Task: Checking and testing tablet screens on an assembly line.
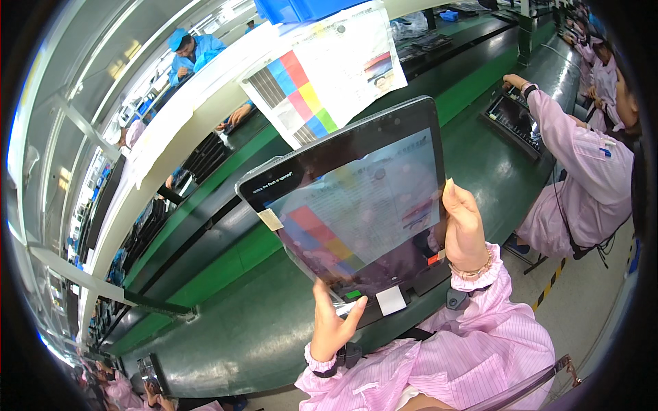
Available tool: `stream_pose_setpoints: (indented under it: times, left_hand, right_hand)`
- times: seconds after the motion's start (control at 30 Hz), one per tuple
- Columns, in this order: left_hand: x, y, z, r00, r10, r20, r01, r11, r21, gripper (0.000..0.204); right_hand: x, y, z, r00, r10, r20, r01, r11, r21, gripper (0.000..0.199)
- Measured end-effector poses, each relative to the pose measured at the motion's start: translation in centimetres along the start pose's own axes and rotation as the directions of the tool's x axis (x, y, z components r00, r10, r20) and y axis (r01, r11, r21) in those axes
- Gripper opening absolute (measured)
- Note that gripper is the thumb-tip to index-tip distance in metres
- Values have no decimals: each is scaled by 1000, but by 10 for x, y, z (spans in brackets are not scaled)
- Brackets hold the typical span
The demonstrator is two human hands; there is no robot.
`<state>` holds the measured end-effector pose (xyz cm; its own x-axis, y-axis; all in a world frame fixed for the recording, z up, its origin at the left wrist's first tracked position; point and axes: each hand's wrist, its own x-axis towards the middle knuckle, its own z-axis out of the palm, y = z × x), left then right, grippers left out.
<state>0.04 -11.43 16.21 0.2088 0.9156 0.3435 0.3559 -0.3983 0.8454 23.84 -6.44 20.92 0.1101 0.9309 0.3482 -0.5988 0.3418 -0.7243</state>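
A black tablet (pixel 356 240) is held up, tilted, between my two hands. My left hand (pixel 334 323) grips its lower left corner, thumb and forefinger showing, the other fingers hidden. My right hand (pixel 464 229) is closed on the right edge, its fingertips behind the tablet. On the lit screen is a camera picture of the sheet beyond, with a line of small text at the top left. Small tape pieces stick to the frame, and a white tag (pixel 391 301) sits at the bottom edge. Past the tablet hangs a white printed sheet (pixel 356 51) with coloured squares (pixel 299 88).
A green workbench (pixel 226 322) runs diagonally below and beyond the tablet. At the right a person in pink (pixel 582 157) has a hand by another black device (pixel 514 116). A blue bin (pixel 301 9) stands above the sheet. Blue-clad workers (pixel 195 51) are farther off.
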Motion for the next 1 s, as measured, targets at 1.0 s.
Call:
stream_pose_setpoints:
  times: [1.0]
  left_hand:
    - [30,15,-1,970,-70,-232,7,965,-263,88]
  right_hand:
    - [0,14,0,1000,-18,-21,19,999,29,37]
